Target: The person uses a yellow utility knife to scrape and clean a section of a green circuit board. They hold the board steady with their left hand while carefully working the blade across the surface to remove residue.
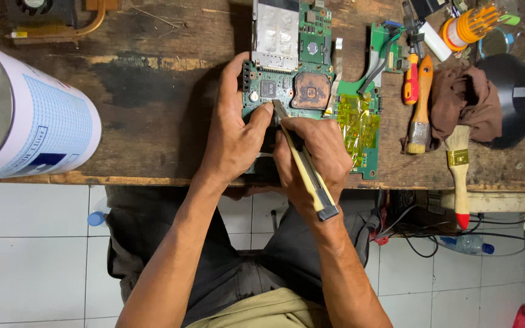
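Circuit board (287,85) lies flat near the wooden bench's (153,91) front edge. Left hand (233,136) pins it, thumb and fingers spread on its left side. Right hand (311,158) grips a yellow utility knife (304,164), tip on the board. Advisable: shallow angle, light pressure, board kept pinned. Blade contact point is hidden by fingers.
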